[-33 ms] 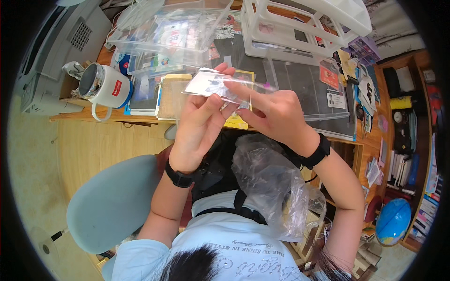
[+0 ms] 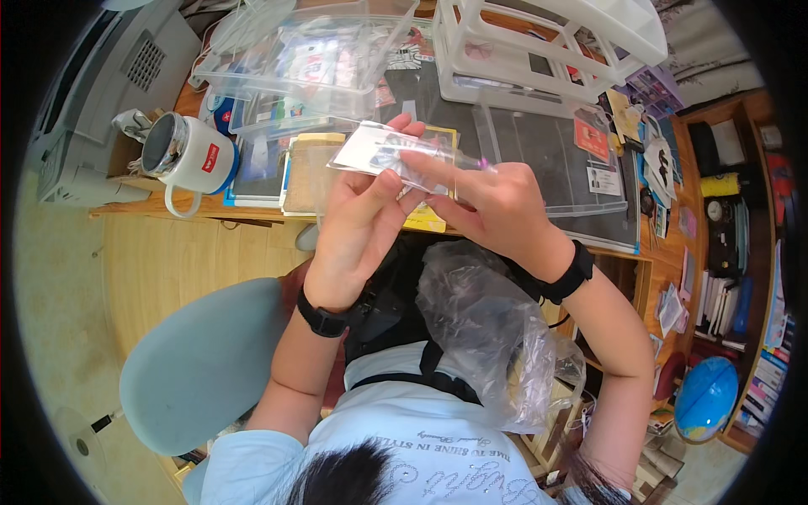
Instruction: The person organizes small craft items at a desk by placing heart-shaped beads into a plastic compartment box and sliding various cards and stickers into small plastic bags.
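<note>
A clear plastic sleeve (image 2: 370,150) with a white card inside is held up above the desk's front edge. My left hand (image 2: 358,215) grips it from below, thumb on the near side and fingers behind. My right hand (image 2: 497,202) pinches its right part, with the index finger lying across the front and the thumb at the lower edge. A clear flap with a small purple spot (image 2: 486,164) sticks out past the right index finger. Behind the hands lies a yellow-edged sheet (image 2: 425,220), partly covered by them.
Clear plastic trays (image 2: 295,84) stand at the back left and a white plastic rack (image 2: 547,50) at the back right. A white mug (image 2: 189,156) is at the left. A tan notebook (image 2: 313,181) lies beside my left hand. A crumpled clear bag (image 2: 480,320) rests on my lap.
The sleeve has tipped slightly, and the purple-spotted flap shows a little farther right and lower. My right fingertip has shifted slightly left; both hands keep their hold.
</note>
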Motion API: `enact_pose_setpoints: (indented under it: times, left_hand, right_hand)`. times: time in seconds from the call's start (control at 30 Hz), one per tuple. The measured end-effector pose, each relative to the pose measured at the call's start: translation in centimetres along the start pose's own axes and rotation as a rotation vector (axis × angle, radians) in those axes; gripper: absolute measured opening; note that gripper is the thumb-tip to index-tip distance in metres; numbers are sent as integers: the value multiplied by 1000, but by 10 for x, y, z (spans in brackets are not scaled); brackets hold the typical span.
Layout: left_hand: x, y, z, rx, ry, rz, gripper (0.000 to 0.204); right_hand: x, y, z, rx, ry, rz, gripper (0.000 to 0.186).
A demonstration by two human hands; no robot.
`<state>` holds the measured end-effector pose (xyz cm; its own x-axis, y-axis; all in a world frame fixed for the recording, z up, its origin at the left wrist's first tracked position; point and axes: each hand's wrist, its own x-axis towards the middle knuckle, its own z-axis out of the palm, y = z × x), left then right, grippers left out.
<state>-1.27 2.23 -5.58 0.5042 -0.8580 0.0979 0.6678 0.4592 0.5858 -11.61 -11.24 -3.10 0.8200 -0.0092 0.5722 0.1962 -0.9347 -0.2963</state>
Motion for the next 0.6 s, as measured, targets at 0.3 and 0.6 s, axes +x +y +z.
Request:
enact_pose_setpoints:
  times: [0.3,0.6]
  left_hand:
    - [0,5,0,38,19,72,63]
    - [-1,19,-16,88,106,187,59]
  right_hand:
    - [-8,6,-15,10,177,-87,21]
    - [-10,6,11,-304,-136,29,8]
